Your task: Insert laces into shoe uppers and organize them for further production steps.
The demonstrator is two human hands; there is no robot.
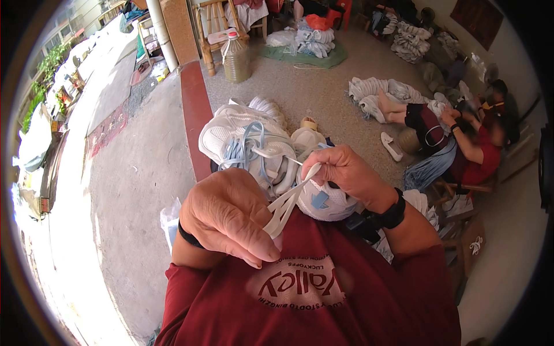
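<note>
A flat white shoelace (290, 203) stretches in several strands between my two hands, in front of my chest. My left hand (228, 216) is closed around its lower end, thumb along the bent fingers. Thumb and fingers of my right hand (346, 173) pinch the upper end. Just beyond the hands, over my lap, lies a heap of white shoe uppers (222, 134). Light blue laces (245, 147) hang loosely across them. Under my right hand, a white mesh upper with a blue patch (321, 200) shows partly; its far side is hidden.
A capped plastic jug (236, 60) stands ahead beside a bamboo chair (214, 20). White bundles (314, 41) lie on a green mat. To the right, a person (479, 153) sits near white bundles, light blue laces (433, 164) and a white shoe (391, 146) on the floor.
</note>
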